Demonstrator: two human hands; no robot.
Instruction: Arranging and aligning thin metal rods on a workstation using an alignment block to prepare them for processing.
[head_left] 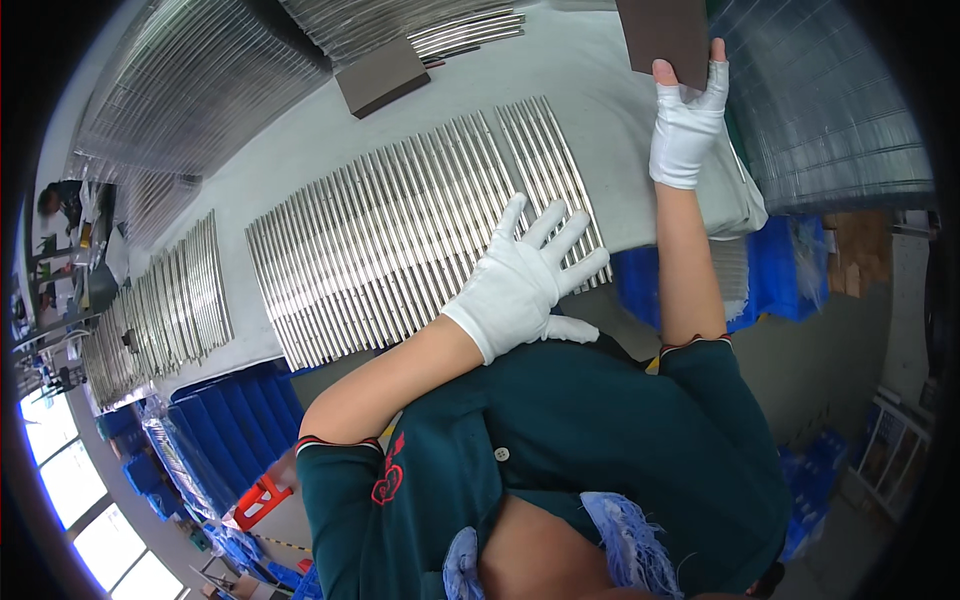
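My left hand [530, 275], in a white glove, lies with fingers spread over the right end of a row of shiny metal rods [375, 235]. The fingertips reach onto a smaller group of the same rods [545, 150], set apart by a narrow gap. Far to the right, my right hand [690, 125] is closed on a dark brown rectangular block [665, 40]. Its white glove leaves the thumb and a fingertip bare. The block's far end is cut off by the picture's edge.
Another brown block [382, 78] sits on the pale cloth-covered table [610, 110] beyond the rods. More rods [165, 310] lie at the left. Clear plastic-wrapped stacks [215, 90] stand at the far left, with another wrapped stack [830, 110] at right. Blue bins [240, 415] stand below the table edge.
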